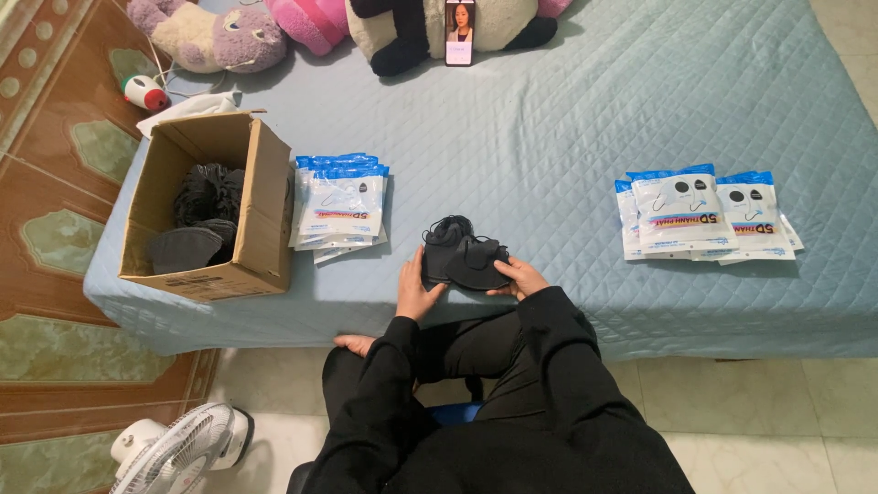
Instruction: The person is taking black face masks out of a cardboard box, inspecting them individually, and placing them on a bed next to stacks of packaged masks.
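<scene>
A small stack of black face masks [465, 256] lies on the blue quilted bed [567, 119] near its front edge. My left hand [416, 291] presses against the stack's left side, and my right hand [519, 276] holds its right side. Both sleeves are black. Left of the masks lies a pile of white and blue mask packets [340, 206]. A second pile of similar packets [700, 212] is spread out to the right.
An open cardboard box [261, 197] with black masks inside stands at the bed's left edge. Plush toys [208, 37] and a propped phone [459, 32] are at the far side. A white fan [178, 448] stands on the floor at lower left.
</scene>
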